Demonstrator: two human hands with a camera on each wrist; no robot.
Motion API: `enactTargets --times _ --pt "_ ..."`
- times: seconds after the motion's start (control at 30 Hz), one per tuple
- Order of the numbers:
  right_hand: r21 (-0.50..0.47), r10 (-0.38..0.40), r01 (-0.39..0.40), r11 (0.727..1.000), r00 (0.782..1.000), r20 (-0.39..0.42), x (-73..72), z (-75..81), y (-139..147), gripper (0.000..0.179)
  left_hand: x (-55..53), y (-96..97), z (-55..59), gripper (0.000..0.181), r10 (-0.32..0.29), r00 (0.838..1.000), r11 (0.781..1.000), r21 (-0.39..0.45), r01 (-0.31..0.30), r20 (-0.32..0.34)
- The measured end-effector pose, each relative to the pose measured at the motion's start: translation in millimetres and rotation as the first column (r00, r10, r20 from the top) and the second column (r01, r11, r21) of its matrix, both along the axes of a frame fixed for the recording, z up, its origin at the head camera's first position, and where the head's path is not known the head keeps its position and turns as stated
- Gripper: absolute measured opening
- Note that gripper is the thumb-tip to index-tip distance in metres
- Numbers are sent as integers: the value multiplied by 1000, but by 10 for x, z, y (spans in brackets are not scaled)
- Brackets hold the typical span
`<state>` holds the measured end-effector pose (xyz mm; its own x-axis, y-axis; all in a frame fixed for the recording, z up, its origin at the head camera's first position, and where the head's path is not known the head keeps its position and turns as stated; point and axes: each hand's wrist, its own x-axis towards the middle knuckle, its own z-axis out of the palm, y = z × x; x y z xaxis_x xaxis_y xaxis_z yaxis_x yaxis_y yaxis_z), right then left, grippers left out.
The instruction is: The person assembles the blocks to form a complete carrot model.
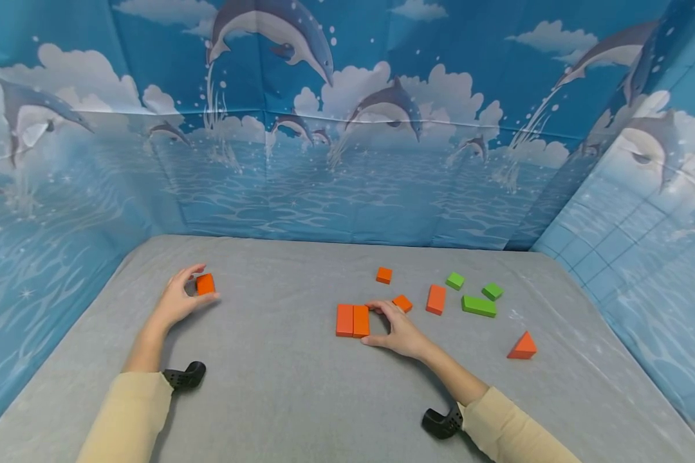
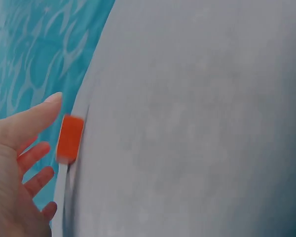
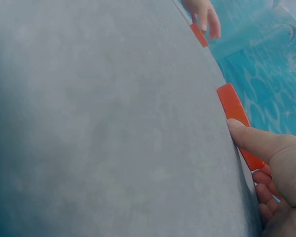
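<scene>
At the left of the head view, my left hand is spread around an orange block, thumb on the near side and fingers on the far side. In the left wrist view a gap shows between the thumb and that block. Near the middle, two orange rectangular blocks lie side by side, long sides together. My right hand pinches the right-hand one by its ends, thumb at the near end. The right wrist view shows the thumb against the orange blocks.
Beyond the right hand lie small orange blocks and an orange rectangular block. Farther right are green blocks and an orange triangular block. A dolphin-print curtain surrounds the grey table.
</scene>
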<state>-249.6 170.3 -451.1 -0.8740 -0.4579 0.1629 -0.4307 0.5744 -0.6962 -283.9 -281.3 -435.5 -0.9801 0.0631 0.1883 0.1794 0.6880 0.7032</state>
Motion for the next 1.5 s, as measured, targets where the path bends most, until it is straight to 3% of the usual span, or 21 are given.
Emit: enactTargets --times 0.5,0.9,1.03,1.2,1.5 --pt "-2 -2 2 1000 1000 8 2 5 -1 66 17 -143 -90 81 19 998 992 -123 -12 59" --pt "-9 7 -7 1000 1000 -7 6 14 -11 66 33 -70 -45 76 20 998 997 -80 -15 64" --pt "-8 0 0 1000 1000 4 7 20 -11 66 5 99 24 77 -41 996 999 14 40 82" --pt "-3 -1 1 1000 1000 -10 9 18 -9 66 -40 438 91 75 -165 984 982 105 157 66" --pt "-4 -3 3 1000 1000 4 5 6 -3 66 -19 1146 63 69 -344 939 928 156 339 1"
